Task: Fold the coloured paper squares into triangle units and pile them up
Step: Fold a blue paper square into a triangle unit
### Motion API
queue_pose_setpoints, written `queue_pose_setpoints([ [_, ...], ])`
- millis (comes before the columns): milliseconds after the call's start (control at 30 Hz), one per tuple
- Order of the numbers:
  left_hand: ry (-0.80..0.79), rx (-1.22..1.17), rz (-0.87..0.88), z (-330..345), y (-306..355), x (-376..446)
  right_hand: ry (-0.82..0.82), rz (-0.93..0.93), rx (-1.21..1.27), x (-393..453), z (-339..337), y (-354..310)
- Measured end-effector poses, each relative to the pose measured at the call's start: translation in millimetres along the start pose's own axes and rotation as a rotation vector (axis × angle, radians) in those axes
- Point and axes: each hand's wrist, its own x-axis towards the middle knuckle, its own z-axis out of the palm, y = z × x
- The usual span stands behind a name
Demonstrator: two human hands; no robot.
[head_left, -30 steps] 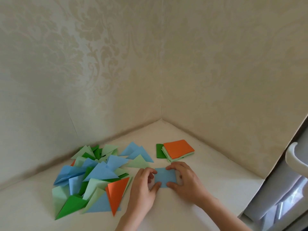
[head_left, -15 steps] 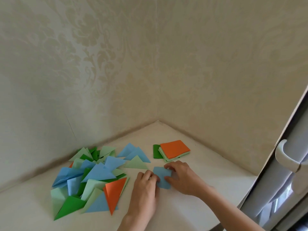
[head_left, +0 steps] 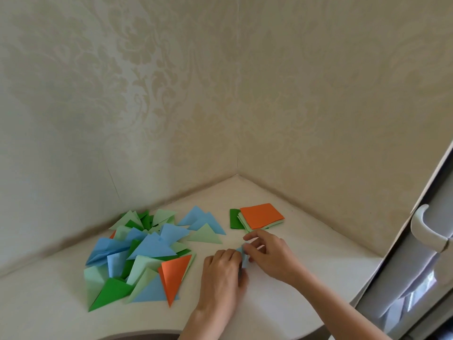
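Two hands work one light-blue sheet [head_left: 242, 253] on the white surface [head_left: 306, 278]. Only a small sliver of the sheet shows, between the knuckles of the left hand [head_left: 220, 273] and the fingers of the right hand [head_left: 269, 256].

Left hand: palm down, fingers bent over the near-left part of the sheet. Whether they pinch the paper or only press it flat I cannot tell; most of the contact is hidden. Right hand: thumb and forefinger closed on the sheet's far-right edge, the other fingers loosely spread above it.

Position of sheet: directly between the two grips, touching both, just to the right of the loose pile of folded triangles [head_left: 147, 256] and near to, but apart from, the stack of unfolded squares [head_left: 259, 217], which lies beyond the right hand with an orange square on top.

Key relation: the visible blue strip runs roughly away from the person, near to far, with the left hand holding one side and the right hand the other. Judged: a crease is in progress. The finished unit must travel leftward to the pile, so the left hand is the nearer carrier; the right hand is nearer the stack for the next square.

Sheet outline too covered to state fold stage.
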Motion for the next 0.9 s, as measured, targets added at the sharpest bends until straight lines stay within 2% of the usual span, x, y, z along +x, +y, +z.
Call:
queue_pose_setpoints([
  [100, 0.007, -0.132, -0.034, -1.8, -16.1, -3.6, -0.041, -0.060, -0.198, 0.7, -4.5, 2.6],
  [233, 0.023, -0.118, -0.109, -4.2, -34.4, -5.2, -0.027, -0.113, -0.423, 3.2, -3.3, 8.8],
  [400, 0.005, -0.055, -0.253, -7.2, -36.7, -3.4, -0.015, -0.076, -0.411, 8.0, 6.4, 13.8],
  [633, 0.093, 0.081, -0.296, 3.1, -22.1, -2.0, 0.070, -0.031, -0.435, 8.2, 20.9, 18.4],
  [900, 0.081, -0.062, -0.379, 7.7, -32.1, -0.1, 0.043, -0.014, -0.360, 11.4, 16.8, 21.6],
])
